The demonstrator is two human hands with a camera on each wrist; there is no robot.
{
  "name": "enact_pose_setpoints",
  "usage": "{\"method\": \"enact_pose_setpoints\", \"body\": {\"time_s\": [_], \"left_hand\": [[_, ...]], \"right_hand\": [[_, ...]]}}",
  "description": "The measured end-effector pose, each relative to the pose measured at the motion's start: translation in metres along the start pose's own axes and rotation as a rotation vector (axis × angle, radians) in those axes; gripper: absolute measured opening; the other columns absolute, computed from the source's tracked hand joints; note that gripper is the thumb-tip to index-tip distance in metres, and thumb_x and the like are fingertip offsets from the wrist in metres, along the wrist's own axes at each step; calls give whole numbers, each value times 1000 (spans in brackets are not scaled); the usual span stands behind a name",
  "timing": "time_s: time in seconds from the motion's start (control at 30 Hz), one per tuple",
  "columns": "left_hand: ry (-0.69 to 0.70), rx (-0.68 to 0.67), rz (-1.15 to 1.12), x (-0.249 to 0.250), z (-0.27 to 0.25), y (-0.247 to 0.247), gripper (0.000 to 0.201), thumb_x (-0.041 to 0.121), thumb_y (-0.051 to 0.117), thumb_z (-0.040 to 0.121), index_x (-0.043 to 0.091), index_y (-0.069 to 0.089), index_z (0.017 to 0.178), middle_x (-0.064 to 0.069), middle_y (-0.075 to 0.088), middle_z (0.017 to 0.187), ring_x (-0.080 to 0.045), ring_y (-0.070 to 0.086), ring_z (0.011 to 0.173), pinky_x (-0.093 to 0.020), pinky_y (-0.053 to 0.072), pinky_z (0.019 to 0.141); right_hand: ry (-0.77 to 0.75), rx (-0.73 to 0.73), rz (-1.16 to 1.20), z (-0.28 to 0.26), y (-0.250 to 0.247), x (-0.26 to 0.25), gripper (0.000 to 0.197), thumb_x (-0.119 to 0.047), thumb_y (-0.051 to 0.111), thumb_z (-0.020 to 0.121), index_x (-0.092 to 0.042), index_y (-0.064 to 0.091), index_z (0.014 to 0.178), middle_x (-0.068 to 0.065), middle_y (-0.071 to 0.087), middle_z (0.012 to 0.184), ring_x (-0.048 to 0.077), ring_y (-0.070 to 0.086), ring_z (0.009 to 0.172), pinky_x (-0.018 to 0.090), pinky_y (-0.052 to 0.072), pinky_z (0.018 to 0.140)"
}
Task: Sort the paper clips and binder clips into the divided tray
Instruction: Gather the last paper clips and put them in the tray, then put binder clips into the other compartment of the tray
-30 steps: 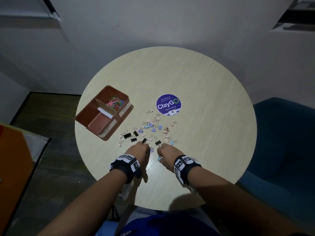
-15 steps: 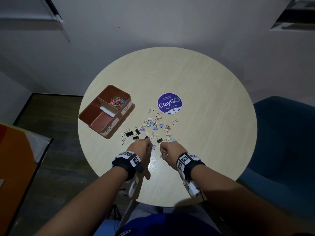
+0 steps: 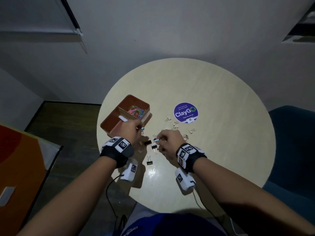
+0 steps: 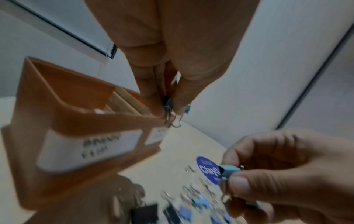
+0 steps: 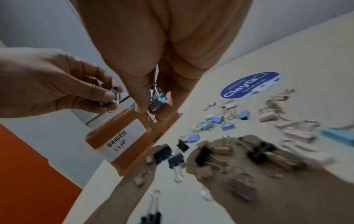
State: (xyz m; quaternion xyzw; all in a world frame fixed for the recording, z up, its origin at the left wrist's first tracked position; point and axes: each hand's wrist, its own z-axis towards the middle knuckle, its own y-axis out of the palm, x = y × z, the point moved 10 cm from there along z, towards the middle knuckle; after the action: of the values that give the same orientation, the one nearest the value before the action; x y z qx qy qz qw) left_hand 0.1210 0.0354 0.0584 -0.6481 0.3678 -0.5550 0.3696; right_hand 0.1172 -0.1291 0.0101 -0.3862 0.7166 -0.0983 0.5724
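Note:
The brown divided tray [image 3: 109, 124] stands at the table's left, with coloured paper clips [image 3: 136, 110] in its far compartment. Its near compartment carries a "BINDER CLIP" label [image 5: 122, 139]. My left hand [image 3: 139, 128] hovers at the tray's near right wall and pinches small binder clips [image 4: 168, 108], one dark and one light blue. My right hand [image 3: 159, 142], a little to the right and above the pile, pinches a light blue binder clip [image 5: 158, 103]. Several loose binder clips [image 3: 175, 128] in black, blue and pink lie on the table under and beyond both hands.
The round pale table [image 3: 221, 150] bears a purple ClayGo sticker [image 3: 185, 113] beyond the pile. A black binder clip [image 3: 149, 161] lies apart, nearer me. A blue chair [image 3: 293, 150] stands at the right and an orange panel [image 3: 15, 167] at the left.
Both hands rose from the near side of the pile, each with clips pinched. The left hand moved left toward the tray; the right hand came up over the pile.

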Motion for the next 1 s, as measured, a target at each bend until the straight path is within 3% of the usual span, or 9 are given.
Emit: {"method": "enact_pose_setpoints", "body": {"time_s": [0.1, 0.2, 0.27, 0.37, 0.47, 0.67, 0.77, 0.9, 1.0], "left_hand": [[-26, 28, 42, -32, 16, -32, 17, 7, 64, 88, 17, 72, 98, -6, 68, 99, -23, 62, 86, -28, 46, 71], [-2, 35, 87, -54, 30, -49, 21, 2, 59, 87, 10, 72, 100, -13, 69, 100, -33, 64, 93, -35, 51, 78], [26, 29, 111, -64, 36, -53, 19, 3, 59, 87, 8, 72, 100, -16, 68, 98, -36, 63, 93, -37, 50, 79], [31, 19, 113, -79, 43, -56, 19, 5, 59, 87, 8, 72, 101, -17, 68, 98, -36, 63, 93, -37, 49, 78], [25, -18, 99, -89, 47, -53, 20, 6, 58, 88, 8, 71, 103, -17, 68, 100, -35, 63, 94, -37, 49, 79], [39, -81, 69, -97, 48, -46, 33, 14, 64, 87, 18, 66, 120, -11, 67, 110, -30, 64, 101, -36, 52, 85], [70, -79, 74, -89, 47, -45, 24, 14, 60, 89, 15, 68, 112, -11, 65, 109, -30, 62, 101, -38, 52, 86], [172, -85, 101, -61, 40, -36, 16, 16, 60, 91, 14, 68, 104, -7, 64, 103, -27, 60, 96, -36, 51, 80], [256, -149, 109, -35, 29, -8, 10, 19, 61, 89, 18, 67, 97, -2, 63, 96, -22, 59, 87, -33, 50, 75]], "right_hand": [[-57, 40, -66, 21, 9, -34, 4, -18, 72, 85, -18, 73, 89, 1, 71, 87, 14, 63, 78, 22, 47, 69], [-112, 73, -92, 43, 19, -72, 8, -20, 73, 84, -18, 72, 92, 1, 70, 88, 12, 60, 77, 20, 43, 70], [-134, 90, -103, 59, 26, -94, 8, -19, 72, 84, -18, 72, 92, 2, 71, 89, 14, 62, 80, 20, 45, 72], [-168, 84, -129, 75, 39, -122, 6, -18, 73, 82, -18, 71, 88, 1, 71, 84, 20, 64, 84, 30, 50, 82], [-178, 74, -158, 84, 50, -133, 10, -16, 74, 82, -13, 71, 91, 3, 71, 88, 21, 64, 86, 33, 52, 81], [-138, 34, -199, 92, 61, -125, 28, -31, 68, 89, -16, 69, 113, 4, 73, 105, 19, 66, 98, 28, 51, 89], [-119, 121, -173, 88, 44, -115, 16, -25, 60, 92, -19, 70, 102, 5, 74, 90, 21, 69, 85, 35, 57, 80], [-16, 231, -146, 69, 12, -73, 13, -23, 59, 92, -17, 71, 93, 1, 72, 86, 17, 66, 77, 27, 53, 73], [46, 210, -152, 48, 6, -35, 11, -19, 59, 91, -18, 69, 88, -2, 71, 83, 15, 65, 75, 25, 51, 72]]}}
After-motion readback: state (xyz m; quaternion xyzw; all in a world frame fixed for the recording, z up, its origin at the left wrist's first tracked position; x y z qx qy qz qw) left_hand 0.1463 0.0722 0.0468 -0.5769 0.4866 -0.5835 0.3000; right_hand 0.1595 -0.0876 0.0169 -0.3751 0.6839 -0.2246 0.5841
